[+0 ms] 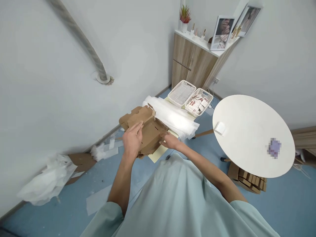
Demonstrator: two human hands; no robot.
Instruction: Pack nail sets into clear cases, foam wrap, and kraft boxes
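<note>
A brown cardboard box [150, 135] lies open in front of me, with its lid and side flaps partly folded up. My left hand [133, 138] holds the near left part of the box, its fingers closed at the edge of the raised flap [143, 115]. At the right side wall, my right hand [169, 140] grips the cardboard with curled fingers; some fingertips are hidden by the box. Just beyond the box is a stack of white foam sheets [172, 117], and part of a pale yellow surface [158, 154] shows underneath.
Two white baskets [182, 93] stand behind the foam, one with small packets. To the right is a round white table [249, 131] with a small white box [219, 127]; folded cartons [250, 181] sit below. White packing bags [49, 181] lie along the left wall.
</note>
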